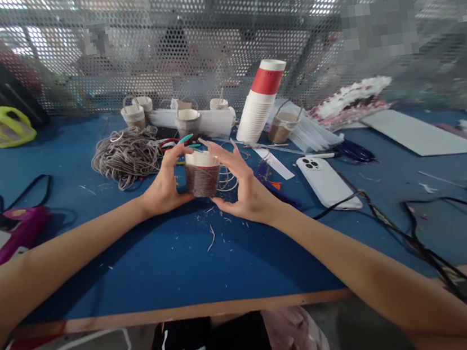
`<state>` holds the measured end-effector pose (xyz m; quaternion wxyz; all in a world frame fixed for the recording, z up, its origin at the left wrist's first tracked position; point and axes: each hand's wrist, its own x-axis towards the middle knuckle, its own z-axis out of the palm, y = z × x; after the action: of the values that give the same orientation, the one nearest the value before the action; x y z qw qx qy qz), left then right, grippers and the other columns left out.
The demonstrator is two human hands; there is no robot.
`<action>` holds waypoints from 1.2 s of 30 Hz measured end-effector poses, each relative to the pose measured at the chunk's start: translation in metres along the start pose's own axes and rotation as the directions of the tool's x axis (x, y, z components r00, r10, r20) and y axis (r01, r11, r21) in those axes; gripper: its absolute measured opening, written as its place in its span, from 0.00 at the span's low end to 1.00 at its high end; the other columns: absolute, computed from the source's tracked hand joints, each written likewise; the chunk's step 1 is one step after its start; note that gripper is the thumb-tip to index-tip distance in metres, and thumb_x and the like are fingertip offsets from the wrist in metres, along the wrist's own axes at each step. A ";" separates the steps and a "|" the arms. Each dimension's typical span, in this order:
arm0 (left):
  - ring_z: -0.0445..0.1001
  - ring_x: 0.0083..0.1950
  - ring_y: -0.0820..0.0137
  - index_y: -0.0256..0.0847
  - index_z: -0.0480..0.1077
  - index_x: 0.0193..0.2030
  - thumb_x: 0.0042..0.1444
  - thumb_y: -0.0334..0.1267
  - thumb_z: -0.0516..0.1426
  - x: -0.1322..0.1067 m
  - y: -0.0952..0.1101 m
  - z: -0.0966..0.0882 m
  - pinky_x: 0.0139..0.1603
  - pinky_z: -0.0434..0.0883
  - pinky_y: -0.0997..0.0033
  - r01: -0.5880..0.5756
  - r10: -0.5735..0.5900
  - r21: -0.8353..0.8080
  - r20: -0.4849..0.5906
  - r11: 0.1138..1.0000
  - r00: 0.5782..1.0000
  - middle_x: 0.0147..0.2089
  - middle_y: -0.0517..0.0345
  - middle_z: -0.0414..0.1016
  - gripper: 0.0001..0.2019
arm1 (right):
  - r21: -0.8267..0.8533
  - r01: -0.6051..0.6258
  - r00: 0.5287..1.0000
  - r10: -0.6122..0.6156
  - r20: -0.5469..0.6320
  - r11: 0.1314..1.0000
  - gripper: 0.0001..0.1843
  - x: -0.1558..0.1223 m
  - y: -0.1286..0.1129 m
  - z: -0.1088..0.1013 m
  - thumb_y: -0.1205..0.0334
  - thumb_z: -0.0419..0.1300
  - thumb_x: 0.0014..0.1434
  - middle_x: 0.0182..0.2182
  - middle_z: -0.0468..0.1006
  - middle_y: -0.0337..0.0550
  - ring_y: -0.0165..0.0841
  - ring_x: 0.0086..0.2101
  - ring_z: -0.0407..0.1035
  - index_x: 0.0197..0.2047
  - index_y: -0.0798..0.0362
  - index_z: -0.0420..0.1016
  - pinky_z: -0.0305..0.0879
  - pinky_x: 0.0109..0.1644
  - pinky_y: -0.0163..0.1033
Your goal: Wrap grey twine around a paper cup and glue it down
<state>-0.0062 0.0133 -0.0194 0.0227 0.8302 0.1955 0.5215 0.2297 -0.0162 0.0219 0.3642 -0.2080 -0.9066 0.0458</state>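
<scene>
A paper cup wrapped in brown twine (202, 174) is held between both hands above the blue table (176, 261). My left hand (165, 182) grips its left side with thumb and fingers curled round it. My right hand (241, 185) cups the right side, fingers spread along the wall. A thin strand of twine trails off the cup by the right fingers.
A loose coil of twine (125, 154) lies behind left. Several wrapped cups (188, 121) and a stack of red-and-white paper cups (262, 100) stand at the back. A white phone (327, 181) and black cables (411, 238) lie to the right; a pink glue gun (15, 233) lies left.
</scene>
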 end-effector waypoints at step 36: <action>0.65 0.64 0.59 0.58 0.46 0.67 0.48 0.66 0.65 -0.002 -0.026 0.006 0.62 0.71 0.52 0.131 -0.122 -0.014 -0.465 0.991 0.877 0.64 0.52 0.55 0.47 | -0.402 -0.608 0.643 0.722 0.258 0.685 0.23 -0.021 0.070 -0.098 0.44 0.70 0.44 0.32 0.74 0.43 0.41 0.32 0.72 0.38 0.49 0.73 0.74 0.37 0.51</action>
<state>-0.0095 0.0373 -0.0296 0.0018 0.6669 0.2538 0.7006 0.3342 0.0326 0.0637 0.0966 -0.5647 -0.8146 0.0908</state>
